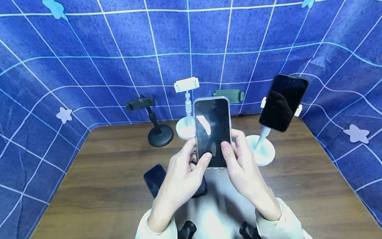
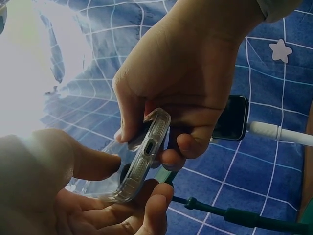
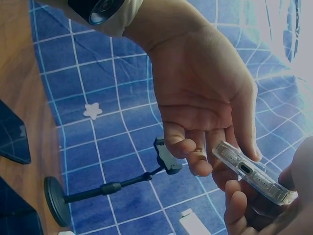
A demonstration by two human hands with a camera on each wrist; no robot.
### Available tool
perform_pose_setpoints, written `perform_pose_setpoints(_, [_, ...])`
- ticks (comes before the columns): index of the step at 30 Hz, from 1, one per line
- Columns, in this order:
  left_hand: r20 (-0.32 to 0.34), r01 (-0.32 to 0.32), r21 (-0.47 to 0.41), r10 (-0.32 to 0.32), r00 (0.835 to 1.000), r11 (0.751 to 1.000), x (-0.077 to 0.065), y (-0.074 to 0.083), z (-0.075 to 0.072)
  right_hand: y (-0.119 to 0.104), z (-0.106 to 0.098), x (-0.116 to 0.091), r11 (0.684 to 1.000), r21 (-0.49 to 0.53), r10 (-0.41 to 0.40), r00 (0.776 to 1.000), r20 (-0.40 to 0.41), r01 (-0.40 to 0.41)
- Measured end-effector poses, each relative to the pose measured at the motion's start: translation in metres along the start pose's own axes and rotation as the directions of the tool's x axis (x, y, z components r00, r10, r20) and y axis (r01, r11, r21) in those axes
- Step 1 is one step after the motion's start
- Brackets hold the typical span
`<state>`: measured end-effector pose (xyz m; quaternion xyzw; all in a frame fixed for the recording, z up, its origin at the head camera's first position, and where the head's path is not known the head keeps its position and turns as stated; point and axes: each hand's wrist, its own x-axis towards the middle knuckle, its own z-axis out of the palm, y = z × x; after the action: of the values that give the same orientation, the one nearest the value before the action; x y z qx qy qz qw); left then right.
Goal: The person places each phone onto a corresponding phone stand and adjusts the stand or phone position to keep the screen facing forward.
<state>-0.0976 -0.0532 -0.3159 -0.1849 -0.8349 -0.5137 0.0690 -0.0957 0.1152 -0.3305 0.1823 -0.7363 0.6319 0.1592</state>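
Both hands hold one phone (image 1: 213, 132) up over the middle of the bench (image 1: 113, 159). The left hand (image 1: 180, 176) and the right hand (image 1: 246, 169) each pinch a lower side, with thumbs on the dark screen and fingers bent behind.

The work looks partly done. Near the back right corner, a white stand (image 1: 265, 152) has its own phone (image 1: 283, 103) in it. Three stands by the back edge have no phone: a green stand (image 1: 237, 95), a plain white stand (image 1: 188, 104) and a black stand (image 1: 154, 119). The phone in the hands is not in a stand yet.

A big blue cloth (image 1: 179, 33) hangs around the bench. The held phone blocks part of the green stand, so its foot is hidden from above. Toward the front edge, two more phones lie flat, one to the left (image 1: 154, 179) and one to the right (image 1: 200, 189). The left hand covers bits of both. Smallest is the plug hole (image 2: 149, 147) in the held phone's clear case (image 2: 160, 126).
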Motion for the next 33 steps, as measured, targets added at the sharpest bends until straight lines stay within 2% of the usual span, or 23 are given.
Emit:
perform_pose_setpoints(5, [-0.028, -0.034, 0.001, 0.034, 0.999, 0.999, 0.0011, -0.0008, -0.0001, -0.0005, 0.0009, -0.0011, 0.997, -0.081, -0.018, 1.000, -0.007, 0.018])
perform_pose_setpoints(9, [-0.040, -0.022, 0.008, 0.022, 0.999, 1.000, 0.0005, -0.0012, -0.0005, -0.0011, 0.0019, -0.0018, 0.989, -0.143, -0.037, 0.999, -0.007, 0.036])
perform_pose_setpoints(13, [-0.039, -0.004, 0.005, 0.004, 0.999, 1.000, -0.0001, -0.0011, -0.0001, -0.0009, 0.0018, -0.0017, 0.987, -0.156, -0.053, 0.999, -0.012, 0.050])
perform_pose_setpoints(19, [-0.044, -0.017, -0.010, 0.016, 0.999, 1.000, 0.0007, -0.0038, 0.0014, 0.0004, 0.0019, -0.0013, 0.985, -0.154, -0.081, 0.997, -0.007, 0.079])
perform_pose_setpoints(27, [-0.010, 0.004, -0.103, -0.006, 1.000, 0.995, 0.0013, -0.0088, 0.0025, 0.0015, 0.0025, -0.0002, 0.976, -0.194, -0.099, 0.995, -0.013, 0.095])
perform_pose_setpoints(33, [-0.018, 0.007, -0.066, -0.008, 1.000, 0.998, 0.0029, -0.0082, 0.0019, 0.0018, 0.0018, 0.0008, 0.973, -0.207, -0.105, 0.994, -0.020, 0.099])
